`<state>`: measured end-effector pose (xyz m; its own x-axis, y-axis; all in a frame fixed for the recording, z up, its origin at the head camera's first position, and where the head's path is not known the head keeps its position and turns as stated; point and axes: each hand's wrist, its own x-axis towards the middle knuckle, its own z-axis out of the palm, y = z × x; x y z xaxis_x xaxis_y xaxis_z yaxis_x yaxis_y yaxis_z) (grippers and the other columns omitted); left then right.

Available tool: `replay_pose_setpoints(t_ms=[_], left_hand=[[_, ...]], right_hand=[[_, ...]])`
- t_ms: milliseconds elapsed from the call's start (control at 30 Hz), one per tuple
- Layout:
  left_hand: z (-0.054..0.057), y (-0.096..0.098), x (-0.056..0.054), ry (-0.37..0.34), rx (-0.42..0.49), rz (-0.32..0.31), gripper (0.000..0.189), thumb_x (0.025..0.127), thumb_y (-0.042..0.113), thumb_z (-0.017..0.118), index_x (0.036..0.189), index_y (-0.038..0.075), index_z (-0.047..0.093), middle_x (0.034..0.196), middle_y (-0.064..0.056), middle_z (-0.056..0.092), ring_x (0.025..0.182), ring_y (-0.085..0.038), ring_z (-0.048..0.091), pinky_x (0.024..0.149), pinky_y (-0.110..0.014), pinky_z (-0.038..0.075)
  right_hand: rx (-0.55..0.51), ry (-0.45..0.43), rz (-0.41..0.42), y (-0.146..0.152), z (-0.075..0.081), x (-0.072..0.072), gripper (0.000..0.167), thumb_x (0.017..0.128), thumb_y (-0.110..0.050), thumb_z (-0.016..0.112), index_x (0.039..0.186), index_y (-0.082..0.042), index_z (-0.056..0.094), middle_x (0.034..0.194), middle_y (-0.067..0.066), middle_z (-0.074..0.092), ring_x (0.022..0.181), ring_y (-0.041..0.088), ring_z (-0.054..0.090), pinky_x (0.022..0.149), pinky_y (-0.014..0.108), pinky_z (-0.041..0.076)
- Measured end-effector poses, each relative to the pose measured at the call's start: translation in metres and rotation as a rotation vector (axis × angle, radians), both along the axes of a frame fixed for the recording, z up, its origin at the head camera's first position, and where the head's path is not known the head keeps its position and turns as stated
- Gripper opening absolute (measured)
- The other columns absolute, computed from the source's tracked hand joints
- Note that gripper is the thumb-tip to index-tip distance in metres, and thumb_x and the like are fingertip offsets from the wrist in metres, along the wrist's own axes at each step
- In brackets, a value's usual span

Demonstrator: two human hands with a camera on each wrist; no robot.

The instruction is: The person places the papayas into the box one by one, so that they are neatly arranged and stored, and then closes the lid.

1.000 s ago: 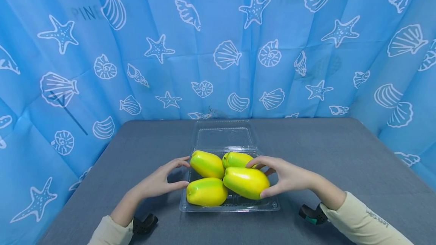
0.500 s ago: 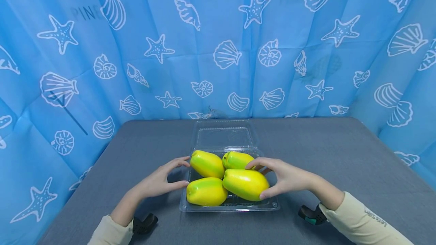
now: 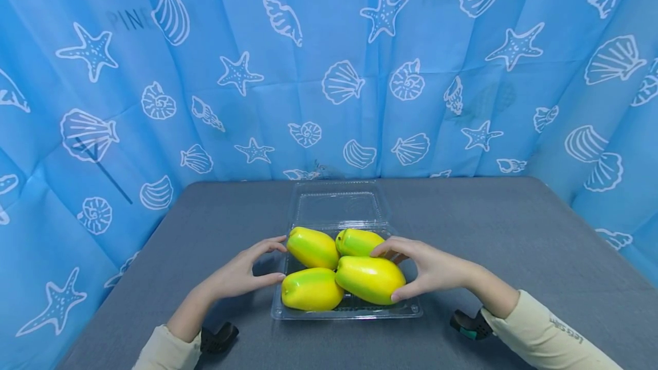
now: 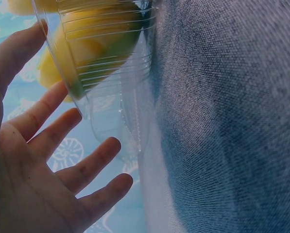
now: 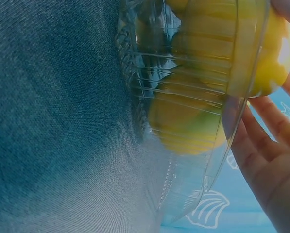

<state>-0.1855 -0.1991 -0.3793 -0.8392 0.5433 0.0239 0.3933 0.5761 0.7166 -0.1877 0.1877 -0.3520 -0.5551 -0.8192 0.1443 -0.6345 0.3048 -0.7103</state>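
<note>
A grey cloth-topped table point(image 3: 493, 233) carries a clear plastic container point(image 3: 360, 316), its lid point(image 3: 339, 207) open toward the far edge

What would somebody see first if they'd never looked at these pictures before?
Probably the shiny yellow-green fruits near the middle of the head view: three lie in an open clear box, and the right hand holds the front right fruit. Next might come the bright blue curtain behind the grey table, printed with white shells and starfish.
</note>
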Motion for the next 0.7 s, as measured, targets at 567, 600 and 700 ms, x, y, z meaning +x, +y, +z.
replay_pose_setpoints(t_ms=[567,600,700], left_hand=[[-0.0005,-0.0003,-0.0008,0.001,-0.005,0.0,0.04,0.089,0.036,0.062,0.124,0.023,0.05,0.151,-0.01,0.033,0.133,-0.038,0.037,0.101,-0.065,0.033],[-0.0005,-0.0003,-0.0008,0.0,-0.006,0.0,0.04,0.089,0.036,0.062,0.124,0.023,0.05,0.151,-0.01,0.033,0.133,-0.038,0.037,0.101,-0.065,0.033],[-0.0003,-0.0003,-0.0007,-0.002,-0.004,0.0,0.04,0.089,0.036,0.062,0.124,0.022,0.05,0.151,-0.01,0.033,0.133,-0.038,0.037,0.101,-0.066,0.033]], right_hand=[[0.018,0.036,0.002,0.0006,0.0004,0.0002,0.057,0.079,-0.022,0.075,0.128,-0.013,0.048,0.12,0.004,0.055,0.101,0.006,0.052,0.082,0.025,0.052],[0.019,0.04,0.004,0.0006,0.0003,0.0002,0.056,0.079,-0.022,0.074,0.128,-0.013,0.048,0.12,0.004,0.055,0.101,0.006,0.052,0.082,0.026,0.052],[0.025,0.074,0.014,0.0002,-0.0002,0.0001,0.056,0.079,-0.024,0.074,0.128,-0.012,0.049,0.119,0.003,0.056,0.1,0.005,0.051,0.083,0.026,0.051]])
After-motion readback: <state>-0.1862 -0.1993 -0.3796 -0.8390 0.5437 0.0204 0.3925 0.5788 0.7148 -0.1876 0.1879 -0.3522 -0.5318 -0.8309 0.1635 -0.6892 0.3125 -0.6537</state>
